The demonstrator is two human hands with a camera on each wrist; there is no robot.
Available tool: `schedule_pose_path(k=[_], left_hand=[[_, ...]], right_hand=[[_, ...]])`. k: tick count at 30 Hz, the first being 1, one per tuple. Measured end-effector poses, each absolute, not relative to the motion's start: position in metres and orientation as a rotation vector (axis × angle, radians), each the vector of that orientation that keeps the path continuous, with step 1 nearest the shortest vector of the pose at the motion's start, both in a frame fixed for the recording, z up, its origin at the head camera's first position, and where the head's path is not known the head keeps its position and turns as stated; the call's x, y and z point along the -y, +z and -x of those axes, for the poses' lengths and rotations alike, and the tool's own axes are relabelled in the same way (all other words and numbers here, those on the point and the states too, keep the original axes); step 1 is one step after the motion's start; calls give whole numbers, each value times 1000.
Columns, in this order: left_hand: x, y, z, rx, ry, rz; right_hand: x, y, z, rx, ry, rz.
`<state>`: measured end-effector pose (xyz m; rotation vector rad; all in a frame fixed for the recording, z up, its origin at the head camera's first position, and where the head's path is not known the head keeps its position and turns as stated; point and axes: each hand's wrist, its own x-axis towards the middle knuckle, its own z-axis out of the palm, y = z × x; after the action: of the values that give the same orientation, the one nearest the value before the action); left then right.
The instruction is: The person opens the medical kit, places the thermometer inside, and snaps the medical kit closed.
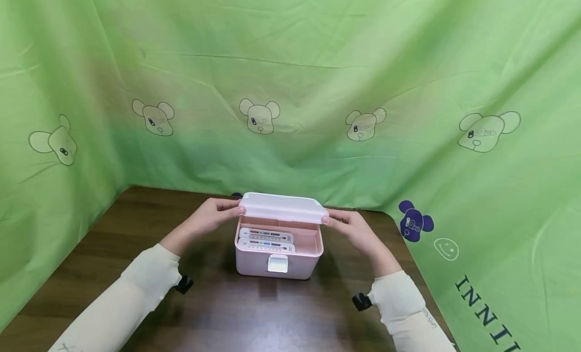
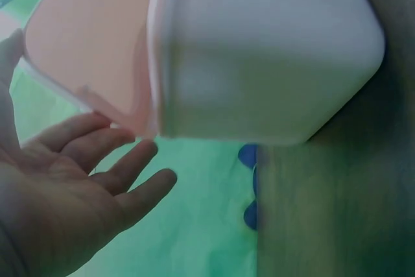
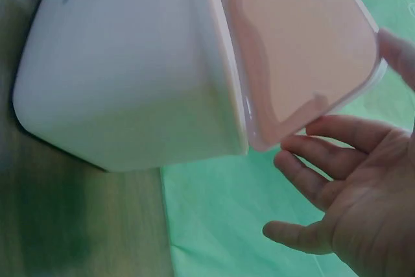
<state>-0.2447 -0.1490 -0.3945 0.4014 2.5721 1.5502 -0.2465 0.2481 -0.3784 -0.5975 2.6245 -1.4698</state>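
Observation:
A pale pink storage box [image 1: 249, 265] stands on the table with its white-topped lid [image 1: 283, 208] tilted partway up. At the lid's left end, my left hand [image 1: 212, 217] pinches the edge, thumb at the front corner. My right hand [image 1: 357, 232] holds the opposite end in the same way. Both wrist views show the lid's pink underside [image 2: 91, 37] between thumb and fingers, the lower fingers spread. Inside the box lie two long white strips [image 1: 267, 245] with coloured marks and scale lines, on the left. A white latch [image 1: 278, 264] is on the box's front.
The dark wooden table [image 1: 199, 311] extends around the box. A green curtain [image 1: 308, 160] printed with bear heads hangs behind it and along both sides. Small black devices [image 1: 183, 284] sit at both wrists, below the white sleeves.

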Motion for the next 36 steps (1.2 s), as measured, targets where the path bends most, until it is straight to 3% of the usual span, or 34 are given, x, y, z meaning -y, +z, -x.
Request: schedule_pose_path(k=[21,36], left_hand=[[139,-421,215,-2701,1605,-429],[135,-450,233,-2633,1864,-421]], right_hand=[[-229,-408,206,-2725,-1663,379],[-216,-438,226,-2687,-1888,340]])
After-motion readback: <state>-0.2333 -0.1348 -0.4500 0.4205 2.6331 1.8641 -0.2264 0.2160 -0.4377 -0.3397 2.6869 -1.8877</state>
